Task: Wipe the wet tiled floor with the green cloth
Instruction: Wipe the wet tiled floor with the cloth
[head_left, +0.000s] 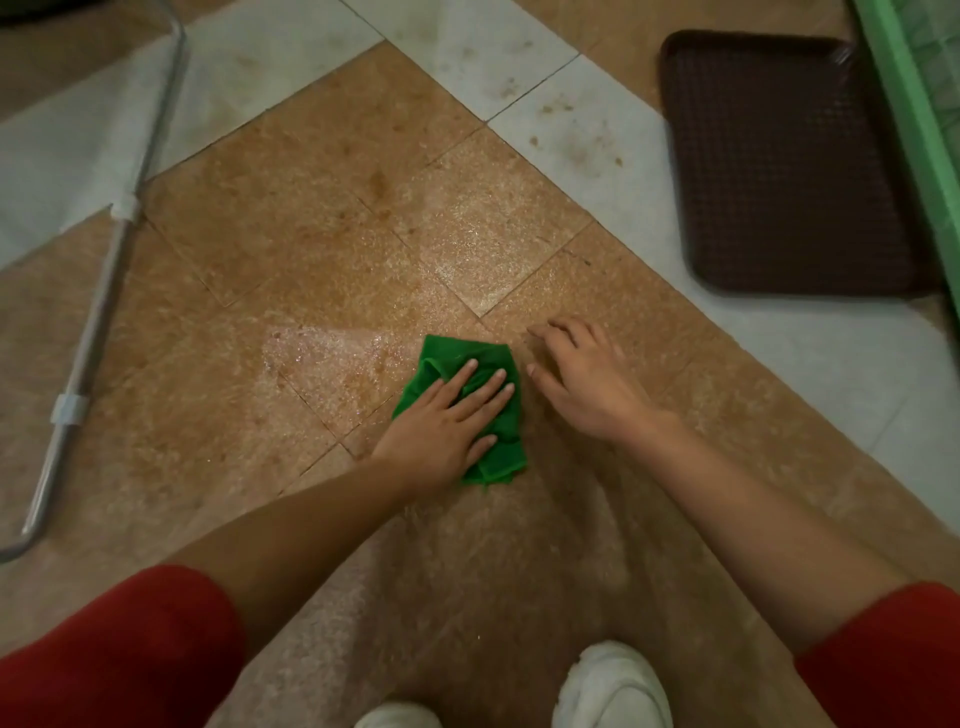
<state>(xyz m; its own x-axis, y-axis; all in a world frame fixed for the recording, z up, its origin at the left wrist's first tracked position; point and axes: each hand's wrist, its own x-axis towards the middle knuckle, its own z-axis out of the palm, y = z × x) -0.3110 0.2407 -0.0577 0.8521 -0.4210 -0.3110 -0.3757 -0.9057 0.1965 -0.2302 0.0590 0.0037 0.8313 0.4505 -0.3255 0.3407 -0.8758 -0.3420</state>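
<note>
A crumpled green cloth (498, 364) lies on the brown speckled tiled floor (322, 244). My left hand (447, 421) presses flat on top of the cloth, fingers spread and pointing up-right. A shiny wet patch (322, 364) spreads on the tiles just left of the cloth. My right hand (582, 374) rests on the floor right beside the cloth with fingers apart and nothing in it.
A dark brown tray (784, 166) lies on the white tiles at the upper right, next to a green frame (919, 104). A grey metal tube frame (98, 301) runs along the left. My white shoes (608, 686) stand at the bottom edge.
</note>
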